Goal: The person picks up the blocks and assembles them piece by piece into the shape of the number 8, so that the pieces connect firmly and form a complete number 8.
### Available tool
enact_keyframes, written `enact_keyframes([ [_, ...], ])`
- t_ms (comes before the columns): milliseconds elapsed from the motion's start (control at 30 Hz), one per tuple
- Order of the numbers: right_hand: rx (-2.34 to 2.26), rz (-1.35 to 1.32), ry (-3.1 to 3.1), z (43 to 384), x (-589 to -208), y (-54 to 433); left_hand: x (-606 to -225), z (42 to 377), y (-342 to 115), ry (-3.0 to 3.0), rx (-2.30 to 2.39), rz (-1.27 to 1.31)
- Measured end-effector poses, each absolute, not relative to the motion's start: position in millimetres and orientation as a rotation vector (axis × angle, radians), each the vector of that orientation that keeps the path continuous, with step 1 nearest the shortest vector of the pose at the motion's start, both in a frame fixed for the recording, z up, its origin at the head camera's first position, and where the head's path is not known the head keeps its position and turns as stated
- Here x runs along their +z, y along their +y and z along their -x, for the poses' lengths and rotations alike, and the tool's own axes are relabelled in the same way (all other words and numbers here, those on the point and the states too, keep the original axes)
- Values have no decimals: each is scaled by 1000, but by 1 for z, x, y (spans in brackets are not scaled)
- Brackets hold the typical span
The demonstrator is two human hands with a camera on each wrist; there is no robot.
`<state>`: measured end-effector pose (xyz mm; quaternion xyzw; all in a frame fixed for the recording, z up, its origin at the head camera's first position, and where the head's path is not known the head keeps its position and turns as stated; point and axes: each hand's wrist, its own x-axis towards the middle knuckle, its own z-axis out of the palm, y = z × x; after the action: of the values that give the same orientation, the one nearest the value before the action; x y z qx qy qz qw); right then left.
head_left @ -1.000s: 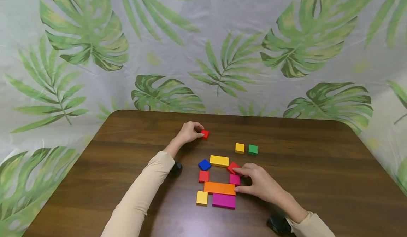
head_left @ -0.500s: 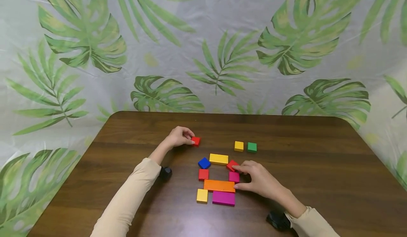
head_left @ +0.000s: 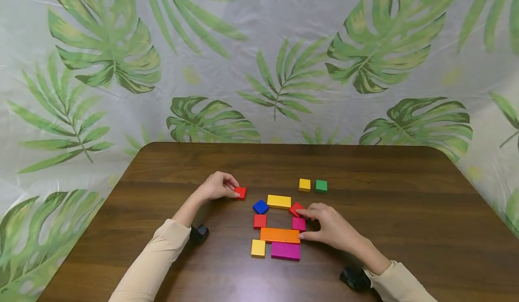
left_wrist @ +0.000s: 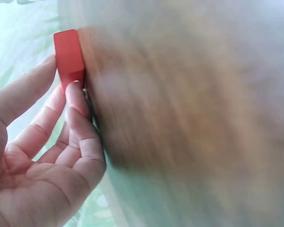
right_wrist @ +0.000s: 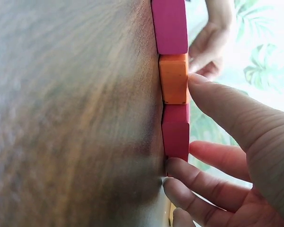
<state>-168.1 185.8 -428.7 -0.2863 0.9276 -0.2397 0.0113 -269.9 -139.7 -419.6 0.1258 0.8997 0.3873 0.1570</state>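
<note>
red square block (head_left: pixel 241 193): pinched, leftmost | orange bar (head_left: pixel 279 235): flat, crosswise | skewed red block (head_left: pixel 295 208): beyond bar

We are seeing the left arm (head_left: pixel 156 252) reaching forward and the right arm (head_left: pixel 391 275) angling inward, pale sleeves (head_left: pixel 401 284) ending short of both bare wrists (head_left: pixel 188 209). The left hand (head_left: pixel 216 187), farther forward, is pinching between thumb (left_wrist: pixel 26 90) and bent fingers (left_wrist: pixel 87 142); the right hand (head_left: pixel 334 230) is holding its thumb (right_wrist: pixel 227 106) apart from its lightly bending fingers (right_wrist: pixel 206 182).

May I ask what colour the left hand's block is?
The block is red, clearest in the left wrist view.
</note>
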Motion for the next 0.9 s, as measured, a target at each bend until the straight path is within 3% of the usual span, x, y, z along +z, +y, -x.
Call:
enact_keyframes([
  [900, -746, 883, 2876, 167, -428, 187, -415, 193, -158, 2480, 1045, -552],
])
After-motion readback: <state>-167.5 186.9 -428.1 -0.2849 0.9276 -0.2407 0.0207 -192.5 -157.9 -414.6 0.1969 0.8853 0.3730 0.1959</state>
